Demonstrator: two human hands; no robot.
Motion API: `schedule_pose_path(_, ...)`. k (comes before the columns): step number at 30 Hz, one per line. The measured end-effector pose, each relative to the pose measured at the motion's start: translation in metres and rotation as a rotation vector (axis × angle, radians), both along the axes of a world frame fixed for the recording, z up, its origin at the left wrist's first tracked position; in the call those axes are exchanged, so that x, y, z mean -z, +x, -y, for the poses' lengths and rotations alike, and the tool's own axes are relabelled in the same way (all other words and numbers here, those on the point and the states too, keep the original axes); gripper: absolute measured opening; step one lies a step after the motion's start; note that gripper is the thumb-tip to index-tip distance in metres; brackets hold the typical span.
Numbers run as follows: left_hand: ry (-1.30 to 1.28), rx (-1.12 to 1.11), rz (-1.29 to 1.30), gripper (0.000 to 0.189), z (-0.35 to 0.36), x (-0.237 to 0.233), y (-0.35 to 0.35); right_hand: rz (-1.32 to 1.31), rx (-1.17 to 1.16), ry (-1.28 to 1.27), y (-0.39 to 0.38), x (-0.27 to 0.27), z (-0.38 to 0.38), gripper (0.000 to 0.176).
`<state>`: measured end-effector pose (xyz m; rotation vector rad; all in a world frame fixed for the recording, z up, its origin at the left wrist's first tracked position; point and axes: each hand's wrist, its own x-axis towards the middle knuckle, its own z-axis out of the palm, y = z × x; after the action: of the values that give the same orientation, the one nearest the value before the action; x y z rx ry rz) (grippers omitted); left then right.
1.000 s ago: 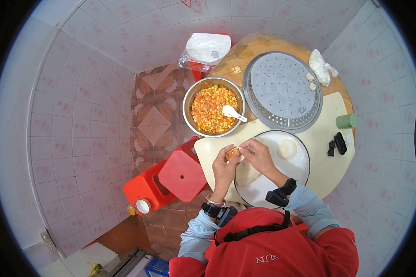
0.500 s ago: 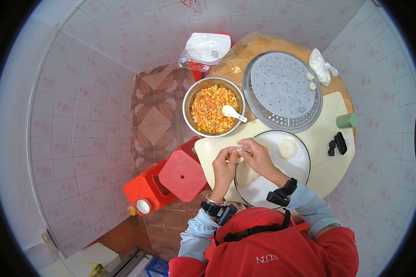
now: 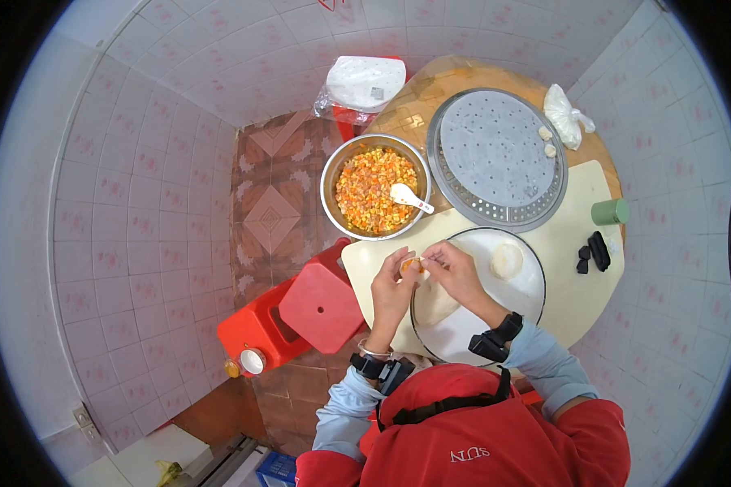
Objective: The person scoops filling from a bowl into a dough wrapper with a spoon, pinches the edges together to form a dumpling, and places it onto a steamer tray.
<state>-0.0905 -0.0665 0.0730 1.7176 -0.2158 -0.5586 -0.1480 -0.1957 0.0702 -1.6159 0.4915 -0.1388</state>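
Observation:
My left hand point(image 3: 394, 286) cups a small dough wrapper with orange filling point(image 3: 409, 265) over the near edge of the cream board point(image 3: 577, 300). My right hand point(image 3: 455, 272) pinches the wrapper's edge from the right, fingertips touching it. Both hands hover above the left rim of a round white plate point(image 3: 528, 300), which carries a stack of dough wrappers point(image 3: 506, 260). Beyond them stands a metal bowl point(image 3: 330, 174) of chopped orange and yellow filling with a white spoon point(image 3: 409, 197) in it.
A perforated steamer tray point(image 3: 495, 158) with two finished dumplings point(image 3: 547, 142) lies at the back. A plastic bag point(image 3: 564, 118), a green cup point(image 3: 609, 212) and black objects point(image 3: 593, 253) sit at the right. Red stools point(image 3: 300, 312) stand left of the table on the tiled floor.
My fingers have shifted slightly along the wrapper's edge, and both hands with the dumpling stay in the same spot. Nothing else moved.

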Motion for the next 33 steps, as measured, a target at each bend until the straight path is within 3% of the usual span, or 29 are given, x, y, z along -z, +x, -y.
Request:
schedule_pose_path(2, -0.216, -0.173, -0.411, 0.03, 0.001, -0.008, -0.001, -0.033, 0.044, 0.088, 0.0, 0.002, 0.0, 0.014)
schedule_pose_path(6, -0.199, -0.204, -0.44, 0.029, -0.002, -0.005, -0.005, -0.035, 0.056, 0.133, 0.002, 0.0, -0.002, 0.014)
schedule_pose_path(12, -0.161, -0.215, -0.374, 0.024, 0.0, -0.003, -0.004, -0.051, 0.042, 0.086, 0.002, 0.0, -0.003, 0.015)
schedule_pose_path(17, -0.106, -0.115, -0.139, 0.018, -0.003, 0.015, -0.006, -0.035, 0.011, -0.003, 0.002, -0.002, -0.003, 0.015)
schedule_pose_path(26, 0.032, 0.011, 0.092, 0.016, -0.002, 0.008, -0.003, -0.018, -0.082, -0.119, 0.002, -0.02, 0.002, 0.017)
schedule_pose_path(33, 0.102, -0.021, 0.063, 0.02, 0.002, -0.011, 0.001, 0.01, -0.089, -0.149, 0.002, -0.017, -0.001, 0.017)
